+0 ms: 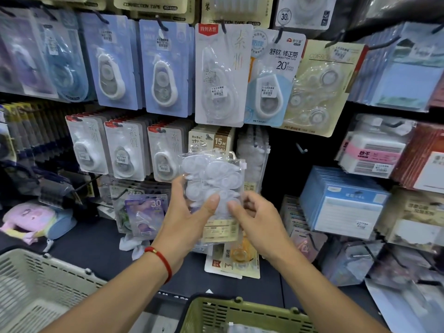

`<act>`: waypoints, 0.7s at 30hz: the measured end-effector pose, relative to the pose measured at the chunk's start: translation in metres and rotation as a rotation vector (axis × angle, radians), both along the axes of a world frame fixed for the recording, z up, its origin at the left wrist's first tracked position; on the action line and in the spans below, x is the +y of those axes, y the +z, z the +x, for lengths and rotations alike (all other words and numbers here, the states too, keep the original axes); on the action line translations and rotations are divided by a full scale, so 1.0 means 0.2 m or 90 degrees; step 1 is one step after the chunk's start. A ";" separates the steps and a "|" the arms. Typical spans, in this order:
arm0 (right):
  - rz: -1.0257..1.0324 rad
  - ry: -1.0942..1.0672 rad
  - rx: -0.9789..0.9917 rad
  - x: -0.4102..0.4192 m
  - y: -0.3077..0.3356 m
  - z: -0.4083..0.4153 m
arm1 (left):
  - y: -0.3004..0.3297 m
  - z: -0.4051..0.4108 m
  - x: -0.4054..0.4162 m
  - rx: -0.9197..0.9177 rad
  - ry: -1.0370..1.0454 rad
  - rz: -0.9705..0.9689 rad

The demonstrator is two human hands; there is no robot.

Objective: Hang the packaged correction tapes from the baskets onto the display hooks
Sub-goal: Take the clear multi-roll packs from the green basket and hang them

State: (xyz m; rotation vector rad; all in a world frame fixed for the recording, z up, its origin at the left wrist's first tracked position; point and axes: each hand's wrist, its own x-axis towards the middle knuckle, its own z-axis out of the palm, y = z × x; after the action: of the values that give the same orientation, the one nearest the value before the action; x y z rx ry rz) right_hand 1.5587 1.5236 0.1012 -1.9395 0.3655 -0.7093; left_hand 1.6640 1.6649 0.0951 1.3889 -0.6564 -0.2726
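Correction tape pack in both hands, crowded hooks behind

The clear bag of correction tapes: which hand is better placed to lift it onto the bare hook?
Probably the right hand. It holds the bag on the side nearer the bare hook, up and to the right. The left hand grips the far side.

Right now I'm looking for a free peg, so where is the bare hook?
In the head view the bare hook juts from the dark panel right of centre, just right of the hanging clear packs and left of the pink-banded stack.
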 end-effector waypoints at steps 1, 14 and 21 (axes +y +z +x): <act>0.024 -0.019 -0.023 -0.01 0.00 0.00 | 0.00 0.01 0.00 0.008 0.000 -0.002; 0.066 -0.140 -0.097 -0.07 0.08 -0.03 | -0.03 0.06 0.01 0.061 0.020 -0.001; 0.038 -0.195 -0.037 -0.10 0.03 -0.02 | -0.01 0.05 0.02 0.050 0.026 -0.007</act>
State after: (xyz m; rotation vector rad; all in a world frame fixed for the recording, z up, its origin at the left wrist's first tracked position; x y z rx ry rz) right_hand 1.5549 1.5041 0.1078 -1.8202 0.6484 -0.9391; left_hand 1.6731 1.6690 0.0937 1.3727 -0.5631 -0.2896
